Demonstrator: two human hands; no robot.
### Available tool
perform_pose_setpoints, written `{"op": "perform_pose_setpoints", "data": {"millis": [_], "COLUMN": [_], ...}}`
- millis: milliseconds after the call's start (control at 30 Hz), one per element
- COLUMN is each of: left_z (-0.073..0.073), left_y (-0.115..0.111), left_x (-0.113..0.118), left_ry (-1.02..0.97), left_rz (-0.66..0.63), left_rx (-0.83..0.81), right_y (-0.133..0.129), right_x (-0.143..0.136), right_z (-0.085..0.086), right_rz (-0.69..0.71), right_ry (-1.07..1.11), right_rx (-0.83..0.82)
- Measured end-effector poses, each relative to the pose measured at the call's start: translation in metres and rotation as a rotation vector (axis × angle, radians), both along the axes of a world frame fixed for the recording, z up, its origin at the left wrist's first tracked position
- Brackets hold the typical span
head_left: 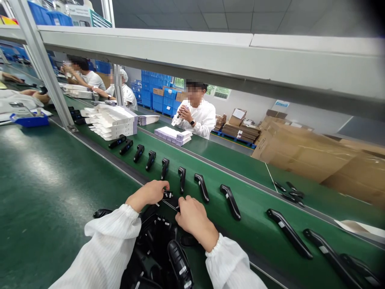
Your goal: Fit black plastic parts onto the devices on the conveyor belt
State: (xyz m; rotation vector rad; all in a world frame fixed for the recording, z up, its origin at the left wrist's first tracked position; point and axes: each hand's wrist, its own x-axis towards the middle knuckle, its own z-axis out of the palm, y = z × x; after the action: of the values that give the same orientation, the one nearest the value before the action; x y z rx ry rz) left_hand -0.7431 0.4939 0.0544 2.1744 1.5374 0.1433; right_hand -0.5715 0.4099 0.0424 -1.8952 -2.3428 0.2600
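Note:
My left hand (150, 193) is closed on a small black handheld device (167, 195), which shows white marks on its end. Close by on the right, my right hand (194, 216) has its fingers curled down at the belt's near edge; a dark bit shows at its fingertips, too hidden to name. Below both hands lies a heap of black devices (180, 263) with small white labels. Beyond them, a spaced row of similar black devices with bent heads, one of them (230, 202) just right of my hands, rests on the green belt (255, 228).
A white shelf beam (180, 48) crosses overhead, held by a metal post (45, 68). Stacked white boxes (116, 120) and a blue tray (30, 119) stand left. Across the line a person in white (198, 114) works behind boxes (173, 135); other people sit farther left.

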Motion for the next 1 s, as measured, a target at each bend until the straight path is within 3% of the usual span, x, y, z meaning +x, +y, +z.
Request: {"op": "perform_pose_setpoints", "data": {"millis": [167, 300, 400, 533, 700, 800, 900, 1000], "left_z": [0.005, 0.009, 0.011, 0.015, 0.016, 0.011, 0.008, 0.008], "left_y": [-0.003, -0.002, 0.001, 0.001, -0.004, -0.005, -0.006, -0.010], "left_x": [0.002, 0.001, 0.002, 0.007, 0.007, 0.006, 0.006, 0.008], "left_ry": [-0.164, -0.380, -0.571, -0.862, -1.047, -1.041, -1.000, -0.946], "left_rz": [0.099, 0.210, 0.289, 0.347, 0.253, 0.182, 0.127, 0.067], "left_rx": [-0.073, -0.165, -0.261, -0.388, -0.511, -0.541, -0.557, -0.590], "right_y": [0.029, 0.051, 0.055, 0.055, 0.058, 0.057, 0.055, 0.053], "right_x": [0.028, 0.037, 0.031, 0.026, 0.031, 0.034, 0.034, 0.025], "right_z": [-0.004, -0.024, -0.039, -0.042, -0.039, -0.038, -0.031, -0.021], "right_rz": [-0.073, -0.137, -0.163, -0.309, -0.361, -0.381, -0.317, -0.151], "right_ry": [0.368, 0.546, 0.464, 0.215, 0.091, 0.095, 0.371, 0.990], "right_rx": [0.063, 0.098, 0.140, 0.175, 0.151, 0.247, 0.337, 0.137]}}
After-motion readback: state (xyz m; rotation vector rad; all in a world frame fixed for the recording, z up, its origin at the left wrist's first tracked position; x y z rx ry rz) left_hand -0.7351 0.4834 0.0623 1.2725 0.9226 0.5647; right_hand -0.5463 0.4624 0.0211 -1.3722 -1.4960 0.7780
